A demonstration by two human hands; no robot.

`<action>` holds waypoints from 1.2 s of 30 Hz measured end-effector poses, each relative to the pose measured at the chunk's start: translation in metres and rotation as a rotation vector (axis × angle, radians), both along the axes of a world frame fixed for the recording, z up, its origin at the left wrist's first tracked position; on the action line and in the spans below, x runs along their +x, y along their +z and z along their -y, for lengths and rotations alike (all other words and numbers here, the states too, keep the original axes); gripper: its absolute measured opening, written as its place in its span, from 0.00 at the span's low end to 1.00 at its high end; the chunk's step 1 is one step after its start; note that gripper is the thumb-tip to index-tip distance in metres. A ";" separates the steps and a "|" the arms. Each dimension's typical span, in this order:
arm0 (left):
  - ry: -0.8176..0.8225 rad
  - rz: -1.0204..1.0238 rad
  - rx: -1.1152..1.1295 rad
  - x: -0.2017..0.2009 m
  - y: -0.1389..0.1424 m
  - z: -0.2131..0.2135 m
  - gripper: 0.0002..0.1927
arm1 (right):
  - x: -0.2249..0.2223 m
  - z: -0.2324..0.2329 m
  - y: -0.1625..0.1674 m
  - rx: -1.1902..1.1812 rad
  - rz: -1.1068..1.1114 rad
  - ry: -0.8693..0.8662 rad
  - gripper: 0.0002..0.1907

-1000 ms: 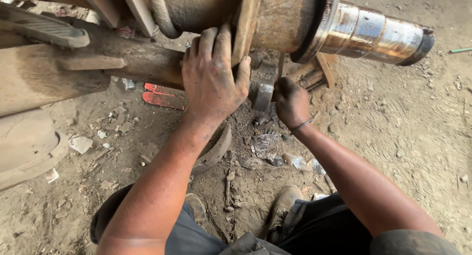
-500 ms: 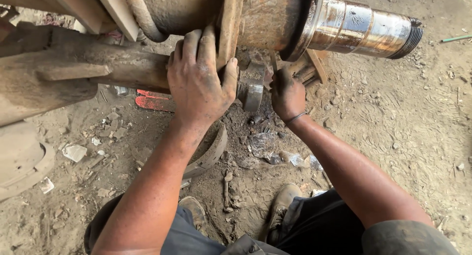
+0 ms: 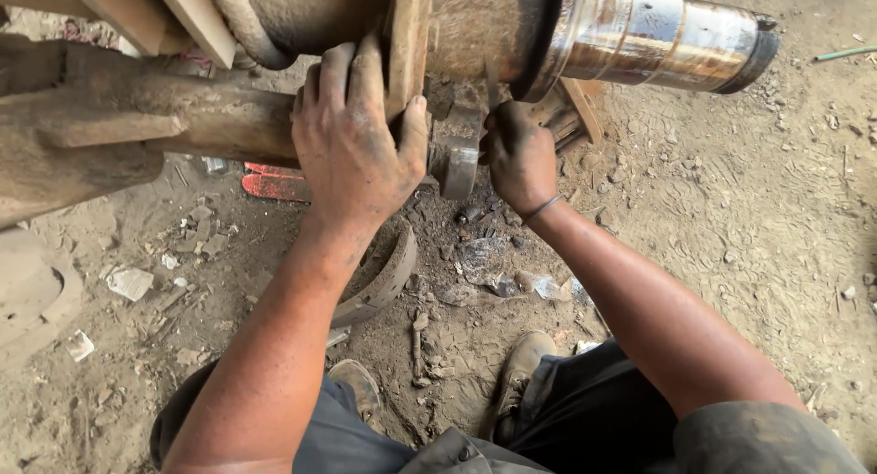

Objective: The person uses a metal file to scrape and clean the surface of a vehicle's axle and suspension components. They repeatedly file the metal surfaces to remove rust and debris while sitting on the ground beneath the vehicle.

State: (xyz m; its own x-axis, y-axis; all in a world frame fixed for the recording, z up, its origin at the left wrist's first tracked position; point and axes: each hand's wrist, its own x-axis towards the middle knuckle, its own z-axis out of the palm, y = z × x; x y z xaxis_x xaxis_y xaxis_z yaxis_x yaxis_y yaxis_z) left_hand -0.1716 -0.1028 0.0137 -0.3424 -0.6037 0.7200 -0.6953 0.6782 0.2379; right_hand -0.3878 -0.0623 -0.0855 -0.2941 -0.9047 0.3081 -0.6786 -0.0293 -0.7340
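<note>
A: Under the axle (image 3: 493, 26), left hand (image 3: 352, 145)?
B: Spread flat, bracing the rusty flange (image 3: 408, 36).
A: Right hand (image 3: 519, 154)?
B: Grip pressed together around the small fitting (image 3: 459, 159) below the hub, steadying it.

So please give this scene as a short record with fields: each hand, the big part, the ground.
left hand: flat on the rusty plate, fingers over its edge
right hand: closed at the round metal part under the axle
axle: shiny spindle end pointing right
ground: dirt, curved brake shoe, red object
</note>
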 end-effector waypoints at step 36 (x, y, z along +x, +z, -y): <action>-0.012 -0.023 -0.024 0.000 -0.007 0.003 0.32 | -0.040 -0.007 -0.031 -0.194 -0.744 -0.012 0.05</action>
State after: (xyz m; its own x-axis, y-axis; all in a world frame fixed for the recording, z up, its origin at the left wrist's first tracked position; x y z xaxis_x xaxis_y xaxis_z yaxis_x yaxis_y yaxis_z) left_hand -0.1713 -0.1063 0.0068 -0.3331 -0.5822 0.7417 -0.6813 0.6924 0.2376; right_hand -0.4276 -0.0558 -0.1166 0.0437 -0.8124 0.5815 -0.9927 -0.1009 -0.0663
